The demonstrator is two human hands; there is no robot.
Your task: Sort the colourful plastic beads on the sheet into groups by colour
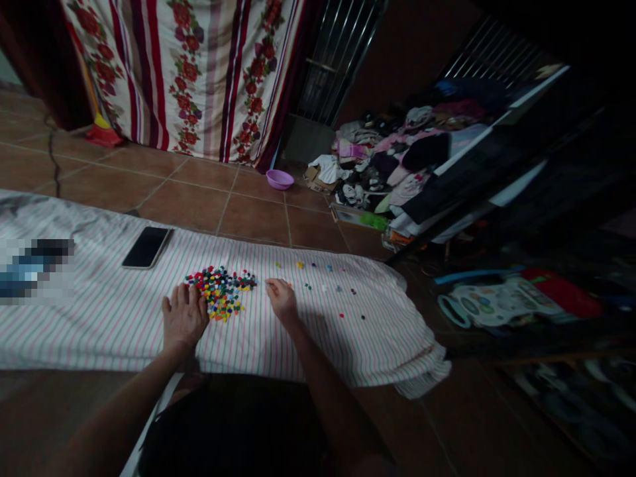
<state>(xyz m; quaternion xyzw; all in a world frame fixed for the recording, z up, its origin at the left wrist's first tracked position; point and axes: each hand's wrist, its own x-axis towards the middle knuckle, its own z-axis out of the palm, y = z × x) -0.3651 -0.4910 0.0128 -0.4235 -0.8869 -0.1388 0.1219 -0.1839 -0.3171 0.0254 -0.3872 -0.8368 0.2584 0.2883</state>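
Note:
A heap of small multicoloured pieces point(221, 291) lies on a striped cloth point(114, 311); their exact kind is too small to make out. At the heap's left edge, my left hand point(183, 317) rests flat with its fingers spread, touching the nearest pieces. To the right of the heap, my right hand point(282, 298) is held low over the cloth. Its thumb and fingertips are pinched together, and whatever may be between them is too small to name. Farther right, small groups of pieces sorted by colour are spread out, among them yellow pieces point(300, 265) and a red piece point(341, 316).
A smartphone point(147, 248) lies on the cloth, left of the heap. Beyond the table are a tiled floor point(189, 199), a purple basin point(279, 179) and a floral curtain point(199, 79). Piled clothes point(387, 152) and a toy walker point(501, 301) stand at the right.

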